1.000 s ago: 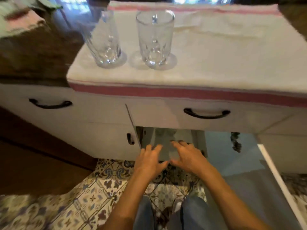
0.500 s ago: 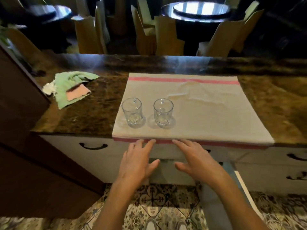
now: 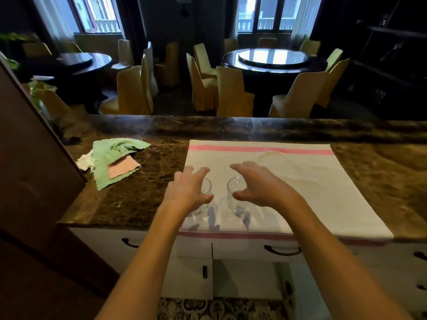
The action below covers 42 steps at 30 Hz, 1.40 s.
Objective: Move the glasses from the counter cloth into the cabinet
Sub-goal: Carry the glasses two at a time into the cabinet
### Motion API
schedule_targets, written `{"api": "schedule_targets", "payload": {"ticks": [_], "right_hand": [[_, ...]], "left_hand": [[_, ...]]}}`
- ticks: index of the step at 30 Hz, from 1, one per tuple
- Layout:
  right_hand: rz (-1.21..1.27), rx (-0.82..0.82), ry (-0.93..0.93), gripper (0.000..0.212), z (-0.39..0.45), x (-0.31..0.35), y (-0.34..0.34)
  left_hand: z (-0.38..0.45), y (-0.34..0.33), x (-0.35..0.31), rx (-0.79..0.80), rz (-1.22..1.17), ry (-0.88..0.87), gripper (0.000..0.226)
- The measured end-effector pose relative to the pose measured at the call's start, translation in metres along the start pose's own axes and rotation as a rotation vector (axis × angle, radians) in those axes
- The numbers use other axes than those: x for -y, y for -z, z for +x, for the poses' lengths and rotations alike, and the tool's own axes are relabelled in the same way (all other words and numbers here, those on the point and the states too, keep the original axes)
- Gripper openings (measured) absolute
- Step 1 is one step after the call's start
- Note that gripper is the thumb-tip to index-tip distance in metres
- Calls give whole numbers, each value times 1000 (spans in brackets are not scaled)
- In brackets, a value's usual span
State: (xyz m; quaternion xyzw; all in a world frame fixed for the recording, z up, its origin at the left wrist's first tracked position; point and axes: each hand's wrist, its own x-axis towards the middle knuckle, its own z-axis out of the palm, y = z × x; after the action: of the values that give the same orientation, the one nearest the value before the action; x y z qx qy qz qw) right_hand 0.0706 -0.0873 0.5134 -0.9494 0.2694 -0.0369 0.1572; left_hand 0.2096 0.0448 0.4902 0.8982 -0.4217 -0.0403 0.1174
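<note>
- Clear glass, two tumblers: left glass (image 3: pixel 206 189) and right glass (image 3: pixel 234 195) stood upright side by side, near but apart, on the near-left part of the counter cloth (image 3: pixel 300 188).
- Lay spread on the brown marble desk (image 3: pixel 143 192), that striped cloth, with a green rag (image 3: pixel 111 158) crumpled well to its left.
- Hovered over the left glass: left hand (image 3: pixel 188 191), grip open, fingers spread, nothing held.
- Hovered beside the right glass: right hand (image 3: pixel 256 185), grip open too, thumb near the rim, contact not certain.
- Showed below the desk edge, under the drawer handle (image 3: pixel 282 250): cabinet opening (image 3: pixel 242 276), apparently with its door swung out.
- Judged the step in hand: closing on both glasses at once.
- Best done by wrapping each grip round the mid-wall rather than pinching the rim, since smooth glass could slip.
- Worth lifting straight up and keeping the glasses apart to avoid a clink, then lowering level into the cabinet.
</note>
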Motion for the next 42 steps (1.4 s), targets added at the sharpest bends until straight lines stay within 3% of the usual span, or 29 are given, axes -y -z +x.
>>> {"api": "schedule_targets", "payload": {"ticks": [9, 18, 27, 33, 42], "right_hand": [[-150, 290, -59, 75, 53, -8, -41], [-146, 288, -76, 77, 62, -14, -49], [-99, 246, -46, 63, 46, -17, -46], [-52, 182, -14, 62, 3, -21, -37], [-32, 224, 33, 63, -105, -31, -24]], "left_hand": [[49, -24, 14, 338, 48, -58, 75], [62, -33, 16, 322, 63, -93, 65], [54, -33, 17, 266, 34, -97, 65], [12, -25, 10, 165, 6, -121, 64], [-86, -16, -15, 204, -40, -225, 72]]}}
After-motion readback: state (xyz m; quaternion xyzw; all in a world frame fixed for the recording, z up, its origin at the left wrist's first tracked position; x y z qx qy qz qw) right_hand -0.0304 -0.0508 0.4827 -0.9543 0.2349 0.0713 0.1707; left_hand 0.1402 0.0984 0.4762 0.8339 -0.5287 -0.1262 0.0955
